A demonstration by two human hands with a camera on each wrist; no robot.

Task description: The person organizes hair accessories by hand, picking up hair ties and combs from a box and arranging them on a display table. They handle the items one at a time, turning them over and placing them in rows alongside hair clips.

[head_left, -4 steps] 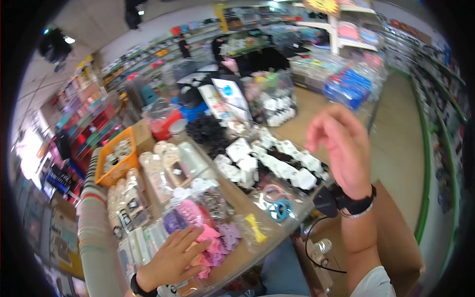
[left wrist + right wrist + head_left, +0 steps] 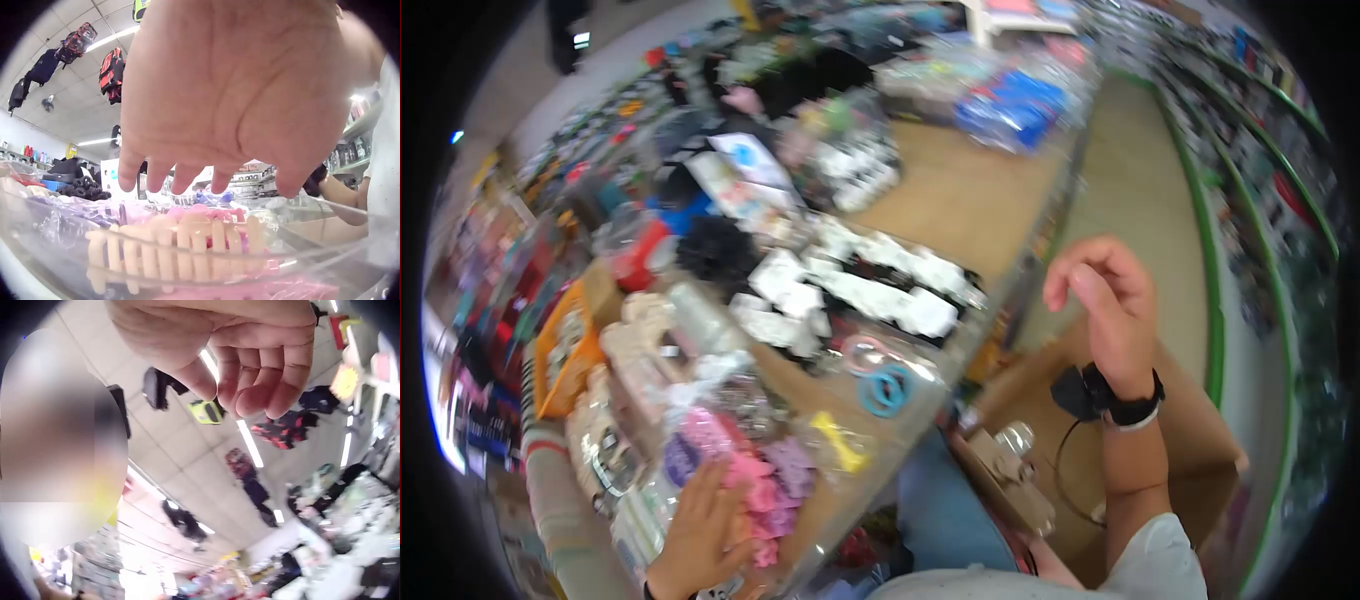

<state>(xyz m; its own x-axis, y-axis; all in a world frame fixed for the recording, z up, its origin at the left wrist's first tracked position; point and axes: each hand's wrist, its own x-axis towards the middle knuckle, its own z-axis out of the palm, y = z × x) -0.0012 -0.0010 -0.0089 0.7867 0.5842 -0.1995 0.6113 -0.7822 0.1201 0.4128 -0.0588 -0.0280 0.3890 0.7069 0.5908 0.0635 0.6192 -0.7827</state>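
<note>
My left hand [image 2: 700, 530] lies with straight fingers at the near edge of a pile of pink hair claw clips [image 2: 750, 490]. Purple clips [image 2: 792, 460] in clear wrap sit beside them. Under the palm, the left wrist view shows a cream toothed claw clip [image 2: 181, 247] behind clear plastic. My right hand [image 2: 1105, 310] is raised above an open cardboard box [image 2: 1190, 400], its fingers loosely bent and holding nothing. In the right wrist view, only ceiling and hanging bags are behind those fingers [image 2: 250, 400].
White carded goods [image 2: 890, 285], a bag with blue hair rings [image 2: 885, 390] and a yellow packaged item [image 2: 840, 440] lie on the table. An orange basket [image 2: 565, 340] stands at the left. Inside the box are plastic-wrapped items [image 2: 1010, 460]. Shelves [image 2: 1250, 200] line the aisle at right.
The head view has swung to the right, so the table's goods shift left in it. The right hand has gone from beside the white goods to over the box. The left hand stays by the clips.
</note>
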